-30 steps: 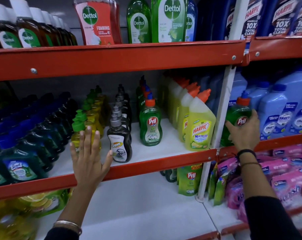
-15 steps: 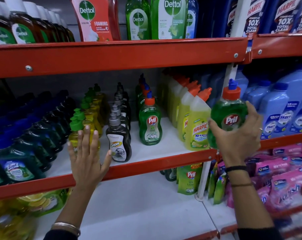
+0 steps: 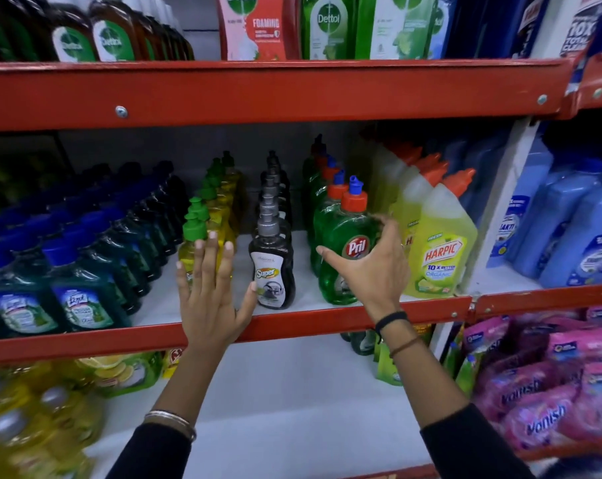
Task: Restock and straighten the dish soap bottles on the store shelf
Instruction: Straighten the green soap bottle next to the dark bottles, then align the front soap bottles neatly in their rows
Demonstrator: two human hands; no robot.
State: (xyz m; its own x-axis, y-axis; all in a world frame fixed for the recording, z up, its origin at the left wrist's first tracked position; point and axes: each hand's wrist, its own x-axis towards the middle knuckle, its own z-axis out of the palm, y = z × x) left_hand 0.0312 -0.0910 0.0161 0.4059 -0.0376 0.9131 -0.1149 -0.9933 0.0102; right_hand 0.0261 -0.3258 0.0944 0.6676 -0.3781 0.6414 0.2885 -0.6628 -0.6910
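**Full Pril bottle at the front of its row**

The right hand point(image 3: 368, 267) curls around the belly of the green Pril bottle point(image 3: 344, 257), thumb across the front below the label, fingers point(image 3: 384, 224) wrapped around the far side. The bottle stands upright at the front edge of the middle shelf point(image 3: 327, 321), just ahead of the other Pril bottles and beside the yellow Harpic bottle point(image 3: 438, 254).

It looks full, so probably fairly heavy for its size; the smooth plastic may slip, and the walls likely give a little under a squeeze. The wide belly seems the surest hold, since the orange cap point(image 3: 354, 200) might pop open.

The left hand point(image 3: 209, 295) is spread flat, fingers against the yellow soap bottle point(image 3: 189, 252), thumb touching the black Super bottle point(image 3: 272, 271).
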